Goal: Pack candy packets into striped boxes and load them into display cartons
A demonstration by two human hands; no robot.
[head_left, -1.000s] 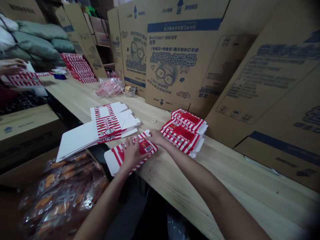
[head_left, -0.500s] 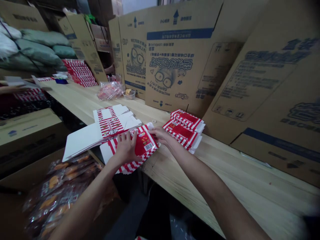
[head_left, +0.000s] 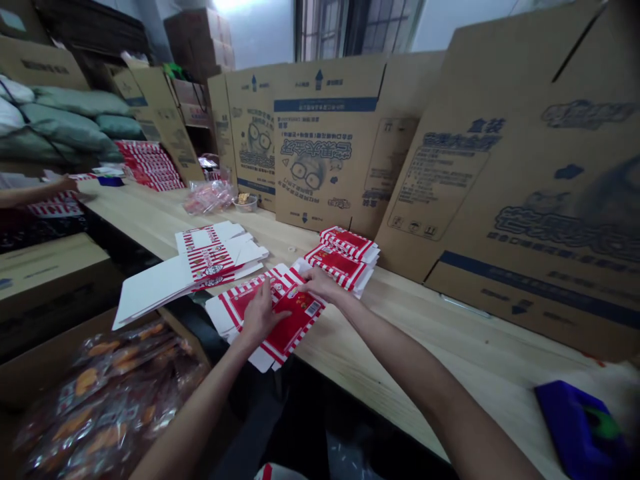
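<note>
Two bare hands work on a red-and-white striped carton (head_left: 295, 327) at the near edge of a pale wooden counter (head_left: 400, 347). The carton lies beneath and between the hands, printed red side up, its near corner jutting past the counter's edge. The left hand (head_left: 260, 312) lies over the middle of the carton, thumb stretched to the right across the red panel, fingers pointing toward the far side; whether it grips or only presses, I cannot tell. The right hand (head_left: 319, 283) is bent at the carton's far right end, fingers curled and pinching it there.

Just beyond the right hand sits a stack (head_left: 345, 257) of similar cartons, lying flat. To the left of the left hand, near the carton, is a pile (head_left: 155, 287) of white cartons with striped bands. Below it, lower left, an open box (head_left: 45, 360) holds clear-wrapped packets (head_left: 110, 400).

Farther along the counter are a plastic bag (head_left: 210, 197) of pinkish items and a small clear tub (head_left: 246, 205). Large cardboard sheets (head_left: 320, 160) with blue print stand along the back. At lower right is a blue object (head_left: 575, 427), partly blurred. At far left, another person's arm (head_left: 30, 195) reaches over striped cartons (head_left: 60, 205).
</note>
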